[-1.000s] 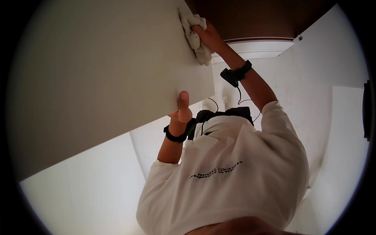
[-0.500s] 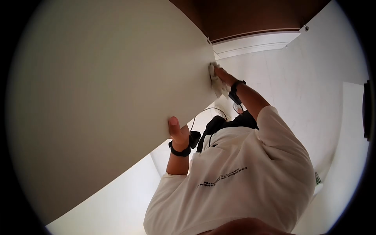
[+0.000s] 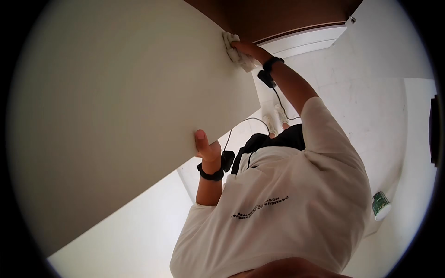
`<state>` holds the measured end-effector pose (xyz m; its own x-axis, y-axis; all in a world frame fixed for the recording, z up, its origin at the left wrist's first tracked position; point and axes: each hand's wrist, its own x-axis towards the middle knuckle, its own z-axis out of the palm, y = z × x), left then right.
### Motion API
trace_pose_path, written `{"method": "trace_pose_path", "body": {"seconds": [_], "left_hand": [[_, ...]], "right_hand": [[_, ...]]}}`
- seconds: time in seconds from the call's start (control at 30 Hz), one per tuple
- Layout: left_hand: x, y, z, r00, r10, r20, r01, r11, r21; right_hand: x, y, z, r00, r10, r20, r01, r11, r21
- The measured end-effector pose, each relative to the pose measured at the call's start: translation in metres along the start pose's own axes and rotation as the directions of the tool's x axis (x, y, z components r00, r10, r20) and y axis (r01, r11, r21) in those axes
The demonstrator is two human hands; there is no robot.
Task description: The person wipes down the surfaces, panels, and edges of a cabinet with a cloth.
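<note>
Only the head view to go on here, so: the right hand has a bunched pale cloth in its fingers, pushed up against the big pale panel, right by the edge near the brown recess. Can't tell whether any of the cloth wraps round behind. The left hand is on the long near edge, thumb flat on the panel's face; the other fingers are mostly hidden behind it, but it looks like a pinch over the edge. That edge slants up to a corner between the two hands, which are well apart. Plenty of pale floor to the right of the right arm, though a thin cable dangles from the dark wristband, down near the shoes.
</note>
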<state>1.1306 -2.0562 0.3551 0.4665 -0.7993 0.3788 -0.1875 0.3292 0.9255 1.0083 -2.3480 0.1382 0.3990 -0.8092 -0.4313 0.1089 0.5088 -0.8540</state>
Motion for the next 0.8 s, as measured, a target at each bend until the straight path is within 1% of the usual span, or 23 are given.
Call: {"method": "trace_pose_path", "body": {"seconds": [0.03,0.07,0.1,0.13,0.17,0.2,0.23,0.27,0.3,0.33,0.37,0.4,0.43,0.47,0.5,0.53,0.57,0.63,0.67,0.7,0.73,0.8], "left_hand": [[-0.005,-0.002,0.000,0.999,-0.036,-0.004,0.037,0.999,0.007],[-0.011,-0.009,-0.013,0.998,-0.069,-0.004,0.069,0.998,0.002],[-0.019,-0.010,-0.014,0.991,-0.126,-0.043,0.122,0.989,-0.086],[-0.034,-0.024,-0.054,0.979,-0.159,0.126,0.135,0.974,0.180],[-0.045,-0.022,-0.061,0.966,-0.234,0.107,0.232,0.972,0.026],[-0.039,-0.001,-0.031,0.969,-0.236,0.074,0.243,0.962,-0.125],[-0.035,0.022,-0.005,0.968,-0.248,0.042,0.250,0.931,-0.267],[-0.039,0.014,-0.018,0.980,-0.183,0.082,0.197,0.952,-0.236],[-0.044,0.003,-0.040,0.983,-0.122,0.138,0.148,0.968,-0.203],[-0.051,0.008,-0.055,0.983,-0.096,0.156,0.123,0.977,-0.175],[-0.058,0.012,-0.069,0.982,-0.069,0.174,0.096,0.984,-0.147],[-0.053,0.021,-0.057,0.985,-0.063,0.160,0.081,0.990,-0.114],[-0.038,0.030,-0.031,0.986,-0.057,0.155,0.069,0.995,-0.078],[-0.039,0.032,-0.013,0.997,-0.042,0.067,0.053,0.984,-0.171],[-0.035,0.029,-0.016,0.953,0.271,0.137,-0.294,0.936,0.192],[-0.020,0.018,-0.019,0.805,0.512,0.300,-0.591,0.650,0.477],[-0.016,0.021,-0.017,0.849,0.453,0.273,-0.528,0.738,0.420],[-0.009,0.026,-0.012,0.921,0.326,0.215,-0.379,0.879,0.289],[-0.007,0.043,0.018,0.949,0.304,0.083,-0.314,0.934,0.168],[-0.005,0.059,0.037,0.966,0.256,-0.044,-0.254,0.966,0.038],[-0.004,0.067,0.039,0.951,0.310,-0.004,-0.307,0.944,0.120],[0.000,0.044,0.027,0.967,0.256,-0.014,-0.256,0.967,-0.010]], "right_hand": [[0.019,-0.002,-0.007,0.998,-0.065,-0.010,0.063,0.989,-0.136],[0.046,0.016,-0.007,0.990,-0.137,-0.021,0.126,0.952,-0.277],[0.067,0.037,-0.013,0.980,-0.200,-0.016,0.175,0.894,-0.412],[0.075,0.063,-0.014,0.976,-0.210,-0.056,0.179,0.924,-0.338],[0.048,0.059,-0.003,0.962,-0.216,-0.167,0.150,0.928,-0.341],[0.059,0.092,-0.008,0.976,-0.116,-0.186,0.037,0.924,-0.381],[0.036,0.105,-0.006,0.981,0.016,-0.192,-0.106,0.878,-0.466],[0.019,0.144,-0.001,0.968,0.042,-0.246,-0.146,0.895,-0.421],[-0.013,0.154,-0.005,0.965,0.214,-0.155,-0.243,0.948,-0.206],[-0.052,0.171,-0.002,0.933,0.357,-0.031,-0.357,0.934,0.000],[-0.085,0.182,0.002,0.917,0.383,-0.106,-0.386,0.922,-0.007],[-0.120,0.199,0.006,0.940,0.317,-0.123,-0.336,0.921,-0.199],[-0.115,0.257,0.004,0.941,0.250,-0.229,-0.328,0.841,-0.430],[-0.156,0.235,0.004,0.962,0.258,-0.091,-0.271,0.849,-0.454],[-0.191,0.209,0.006,0.956,0.290,0.035,-0.242,0.853,-0.462],[-0.199,0.213,0.012,0.889,0.457,0.011,-0.449,0.878,-0.167],[-0.212,0.214,0.015,0.911,0.411,-0.042,-0.406,0.874,-0.266],[-0.210,0.221,0.015,0.937,0.348,-0.023,-0.337,0.885,-0.321],[-0.219,0.201,0.019,0.953,0.301,-0.027,-0.289,0.880,-0.378],[-0.236,0.163,0.024,0.966,0.257,-0.024,-0.242,0.867,-0.436],[-0.239,0.145,0.032,0.978,0.208,-0.012,-0.189,0.860,-0.474],[-0.243,0.119,0.046,0.995,0.100,0.028,-0.071,0.851,-0.520]]}}
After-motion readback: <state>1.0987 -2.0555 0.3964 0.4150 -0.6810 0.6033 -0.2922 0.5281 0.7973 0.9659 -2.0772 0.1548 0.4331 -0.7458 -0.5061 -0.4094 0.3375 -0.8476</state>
